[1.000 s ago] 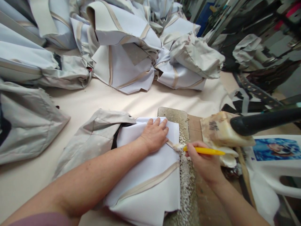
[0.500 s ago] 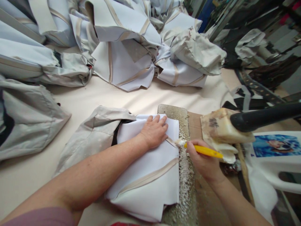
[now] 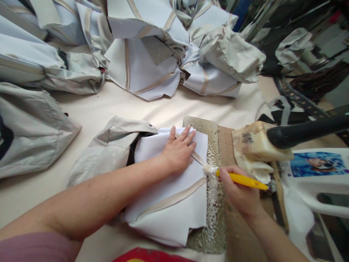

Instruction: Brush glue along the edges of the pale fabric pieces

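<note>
White fabric panel (image 3: 174,216) with beige strips lies flat at the near centre of the cream-covered table (image 3: 152,109), its right edge overlapping a crusted board (image 3: 215,218). Gray fabric section (image 3: 100,149) lies bunched against the panel's left side. Left hand (image 3: 180,151) rests palm down on the upper part of the panel, fingers spread, pinching nothing; one beige strip runs diagonally beneath it toward the right edge. Right hand (image 3: 241,189) pinches the yellow-handled brush (image 3: 245,181) between thumb and fingers, handle angled down to the right. White-coated bristles (image 3: 210,168) point left and meet the panel's right edge at the end of that strip. Right of the board lies brown cardboard (image 3: 227,145), with a stained plastic container (image 3: 252,140) next to it; a black tubular part (image 3: 308,131) meets the container. Beyond the work area, similar white and gray fabric pieces (image 3: 152,72) are heaped along the far side. A red item (image 3: 158,255) shows at the bottom border, partly cut off.
</note>
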The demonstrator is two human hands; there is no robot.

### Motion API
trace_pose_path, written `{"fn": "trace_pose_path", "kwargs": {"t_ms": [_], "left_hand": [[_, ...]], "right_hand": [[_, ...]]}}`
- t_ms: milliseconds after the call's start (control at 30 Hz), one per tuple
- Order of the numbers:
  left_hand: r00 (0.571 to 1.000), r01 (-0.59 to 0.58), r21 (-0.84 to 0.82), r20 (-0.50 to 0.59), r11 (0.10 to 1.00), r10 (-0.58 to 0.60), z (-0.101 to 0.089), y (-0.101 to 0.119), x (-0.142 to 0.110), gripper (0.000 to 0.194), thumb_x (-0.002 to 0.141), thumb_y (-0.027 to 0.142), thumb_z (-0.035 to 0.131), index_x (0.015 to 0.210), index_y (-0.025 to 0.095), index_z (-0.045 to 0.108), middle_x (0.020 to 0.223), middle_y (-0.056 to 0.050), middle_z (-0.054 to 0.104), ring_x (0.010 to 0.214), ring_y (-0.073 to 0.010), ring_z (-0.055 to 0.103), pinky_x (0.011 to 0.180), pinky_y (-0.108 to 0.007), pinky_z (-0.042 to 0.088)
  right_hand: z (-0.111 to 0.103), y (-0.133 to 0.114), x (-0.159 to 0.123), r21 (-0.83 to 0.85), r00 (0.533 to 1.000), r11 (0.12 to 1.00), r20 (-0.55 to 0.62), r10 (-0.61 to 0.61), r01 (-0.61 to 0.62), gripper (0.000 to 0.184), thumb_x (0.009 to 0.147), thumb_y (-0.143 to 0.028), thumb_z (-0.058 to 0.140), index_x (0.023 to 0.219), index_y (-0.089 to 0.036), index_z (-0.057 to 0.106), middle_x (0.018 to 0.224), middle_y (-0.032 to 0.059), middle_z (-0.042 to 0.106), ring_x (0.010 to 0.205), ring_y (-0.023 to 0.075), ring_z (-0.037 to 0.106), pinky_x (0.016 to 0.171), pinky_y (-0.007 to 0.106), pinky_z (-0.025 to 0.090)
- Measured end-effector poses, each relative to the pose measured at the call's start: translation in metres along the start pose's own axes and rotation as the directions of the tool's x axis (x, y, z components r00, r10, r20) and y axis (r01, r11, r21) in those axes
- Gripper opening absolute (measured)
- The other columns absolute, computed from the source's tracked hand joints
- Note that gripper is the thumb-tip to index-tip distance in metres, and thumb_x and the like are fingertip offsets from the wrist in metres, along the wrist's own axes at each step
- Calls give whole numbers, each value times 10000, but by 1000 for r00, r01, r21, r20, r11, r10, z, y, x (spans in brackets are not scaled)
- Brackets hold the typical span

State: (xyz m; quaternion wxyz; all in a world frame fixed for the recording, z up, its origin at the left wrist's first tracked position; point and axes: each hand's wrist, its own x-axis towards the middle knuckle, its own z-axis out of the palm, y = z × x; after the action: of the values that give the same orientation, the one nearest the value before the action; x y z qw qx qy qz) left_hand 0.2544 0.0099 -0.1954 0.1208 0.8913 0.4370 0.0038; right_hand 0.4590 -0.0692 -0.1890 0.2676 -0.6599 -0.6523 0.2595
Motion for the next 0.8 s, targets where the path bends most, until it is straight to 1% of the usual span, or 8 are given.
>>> {"fn": "trace_pose_path", "kwargs": {"t_ms": [100,167,267,333,433,600,700,800], "left_hand": [[999,-39,-29,35,999,40,-6,13,-22,523,803,488,552,1261,238,522,1501,-70,248,1391,-343,70,1000,-708,-69],[997,-34,-52,69,998,37,-9,19,-37,528,806,529,534,1246,237,534,1495,-77,259,1392,-339,82,987,-721,-77],[995,-12,-72,102,997,19,-9,24,-53,515,815,557,506,1206,227,565,1482,-104,284,1389,-343,116,990,-725,-43],[994,-4,-82,109,997,13,-7,24,-57,511,826,553,493,1214,227,560,1470,-113,310,1387,-343,132,999,-718,-27],[994,3,-86,108,996,6,0,22,-59,528,824,551,501,1245,233,539,1464,-111,324,1388,-337,133,1004,-711,-28],[996,-17,-80,84,997,23,10,19,-61,534,823,529,519,1273,240,514,1475,-112,300,1394,-327,110,1005,-704,-41],[996,-14,-78,90,997,22,10,19,-61,541,817,533,527,1271,237,513,1475,-119,297,1394,-330,102,999,-704,-56],[995,-16,-73,96,997,23,10,19,-60,549,815,536,531,1275,237,506,1476,-121,294,1394,-330,99,994,-703,-71]], "right_hand": [[1,1,6,64,1000,998,11,3,-4,235,852,-382,506,713,-206,577,668,4,602,641,167,568,644,287,429],[2,3,9,96,999,995,22,36,-37,236,842,-390,510,710,-206,576,649,1,597,623,169,566,632,289,431],[3,1,7,91,992,989,-53,118,-113,241,834,-391,512,694,-205,575,634,5,600,616,172,569,632,290,436],[5,-3,2,107,989,987,-70,132,-124,241,833,-396,514,705,-204,585,662,13,620,650,177,583,652,289,443],[8,-9,-11,157,989,978,-23,146,-141,261,823,-404,514,665,-205,575,638,13,616,635,174,579,631,281,446],[4,-10,-33,188,959,941,41,280,-283,286,812,-406,519,609,-207,549,535,-7,566,527,157,537,524,259,422],[2,-4,-28,171,978,964,65,196,-205,261,817,-402,511,658,-205,573,609,1,604,594,167,567,583,271,442],[4,-1,-19,129,995,987,6,96,-96,229,821,-393,506,702,-209,576,634,-1,603,613,172,571,625,290,444]]}}
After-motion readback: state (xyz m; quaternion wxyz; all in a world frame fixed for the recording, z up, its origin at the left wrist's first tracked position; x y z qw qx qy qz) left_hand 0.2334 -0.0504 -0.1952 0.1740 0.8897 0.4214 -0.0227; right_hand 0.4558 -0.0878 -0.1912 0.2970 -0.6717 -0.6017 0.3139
